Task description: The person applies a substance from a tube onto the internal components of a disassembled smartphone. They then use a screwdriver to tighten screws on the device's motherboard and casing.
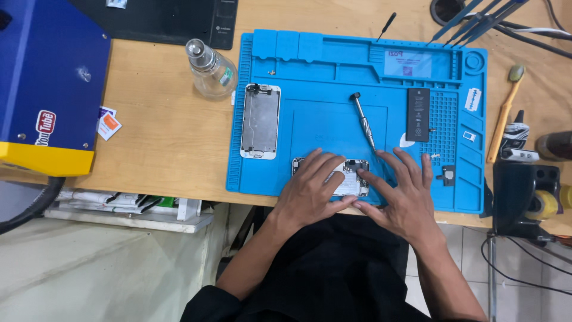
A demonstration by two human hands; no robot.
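phone body: opened phone chassis (348,179), guts showing, lying flat at the near edge of the blue repair mat (286,128), roughly mid-edge. Long axis runs left-right, along that near edge.

left hand: left hand (311,189) lies flat over the left half of the chassis, fingers spread and pointing away from the person. Pressing it down, not curled round anything.

right hand: right hand (400,194) is just to the right, fingers splayed flat on the mat, index tip touching the right end of the chassis. Nothing clenched in it either.

which way: the chassis sits under the left palm and to the left of the right hand, so the left is the closer one by far.

screwdriver: small precision screwdriver (363,121) lies loose on the mat just beyond the hands, tip toward the right hand, slanted.

battery: black battery (417,114) upright-ish on the mat's right part, beyond the right hand.

screen: detached screen assembly (260,121), back plate up, on the left part of the mat.

off the mat: glass bottle (208,68) on the tabletop (167,131) past the mat's left edge, a brush (504,113) past its right edge.
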